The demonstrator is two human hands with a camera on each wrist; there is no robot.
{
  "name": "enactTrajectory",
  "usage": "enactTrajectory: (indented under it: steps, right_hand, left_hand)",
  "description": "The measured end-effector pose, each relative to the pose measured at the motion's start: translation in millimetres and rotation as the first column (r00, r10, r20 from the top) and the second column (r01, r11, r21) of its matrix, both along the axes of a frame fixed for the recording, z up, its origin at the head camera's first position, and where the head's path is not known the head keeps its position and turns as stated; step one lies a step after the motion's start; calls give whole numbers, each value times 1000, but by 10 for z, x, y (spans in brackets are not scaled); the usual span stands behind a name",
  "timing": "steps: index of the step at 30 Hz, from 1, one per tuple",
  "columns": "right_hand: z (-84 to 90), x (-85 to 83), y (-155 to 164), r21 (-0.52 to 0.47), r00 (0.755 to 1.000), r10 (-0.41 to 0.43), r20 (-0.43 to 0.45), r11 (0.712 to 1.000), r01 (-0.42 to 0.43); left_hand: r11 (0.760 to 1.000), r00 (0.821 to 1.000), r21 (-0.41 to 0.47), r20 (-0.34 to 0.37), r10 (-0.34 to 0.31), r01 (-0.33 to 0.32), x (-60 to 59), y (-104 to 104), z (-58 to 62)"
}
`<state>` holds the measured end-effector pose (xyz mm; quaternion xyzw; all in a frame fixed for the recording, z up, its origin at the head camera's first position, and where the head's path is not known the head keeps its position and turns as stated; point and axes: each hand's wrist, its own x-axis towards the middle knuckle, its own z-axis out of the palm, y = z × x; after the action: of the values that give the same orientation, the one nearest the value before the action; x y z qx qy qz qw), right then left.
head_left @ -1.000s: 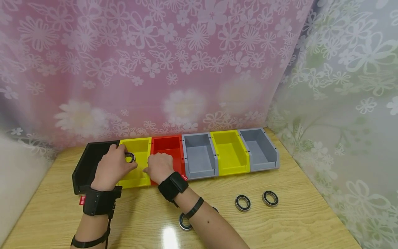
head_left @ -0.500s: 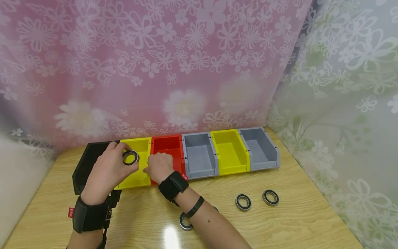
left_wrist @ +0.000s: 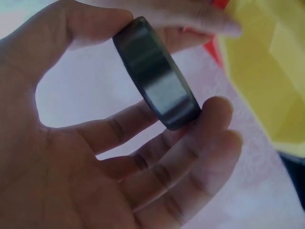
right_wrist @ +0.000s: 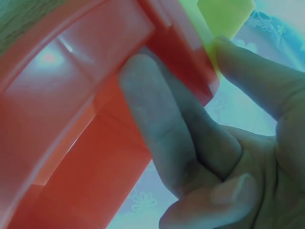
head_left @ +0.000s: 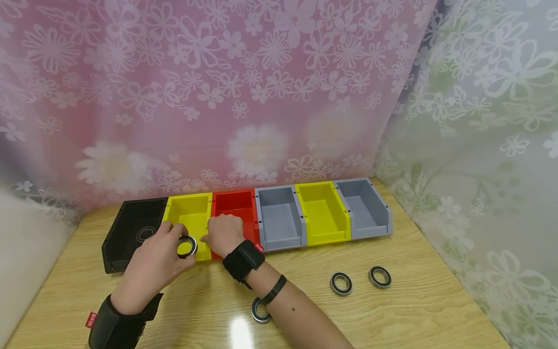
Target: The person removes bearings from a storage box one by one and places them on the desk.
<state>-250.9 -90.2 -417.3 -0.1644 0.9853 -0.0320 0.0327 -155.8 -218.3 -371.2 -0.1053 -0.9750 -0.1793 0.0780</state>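
In the head view my left hand (head_left: 158,259) pinches a bearing (head_left: 187,246), a dark ring with a metal rim, between thumb and fingertips. It hovers over the front of the left yellow bin (head_left: 201,203). In the left wrist view the bearing (left_wrist: 157,78) shows its shiny outer edge. My right hand (head_left: 225,235) is at the wall where the red bin (head_left: 233,193) meets that yellow bin. In the right wrist view its fingers reach inside the red bin (right_wrist: 109,157), and the thumb lies against the yellow side, pinching the wall. Another bearing (head_left: 146,234) lies in the black bin (head_left: 114,237).
Right of the red bin stand a grey bin (head_left: 281,245), a second yellow bin (head_left: 328,237) and another grey bin (head_left: 368,232). Bearings lie on the wooden table: one (head_left: 341,283), another (head_left: 379,277), and one (head_left: 260,312) partly under the right forearm. A curtain (head_left: 279,97) hangs behind.
My left hand has drawn back toward the front with the bearing, away from the back of the yellow bin. The bearing in the black bin has come into view. The right hand has stayed put.
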Motion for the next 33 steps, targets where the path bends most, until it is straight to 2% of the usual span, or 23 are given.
enactTrajectory:
  steps: [10,18,23,33]
  right_hand:
    - [-14,9,10,-7,1000,-4,-28,1000,4]
    - [-19,3,14,-1,1000,-3,-25,1000,3]
    - [-13,1,6,4,1000,-9,-8,1000,9]
    - [-16,3,0,5,1000,-11,0,1000,11]
  left_hand:
    - [996,988,-22,132,-81,85,130,134,-367]
    - [992,972,-55,212,-101,115,172,273,-572]
    - [988,966,-73,230,-117,137,186,317,-652]
    - [984,949,-54,279,-147,169,236,308,-707]
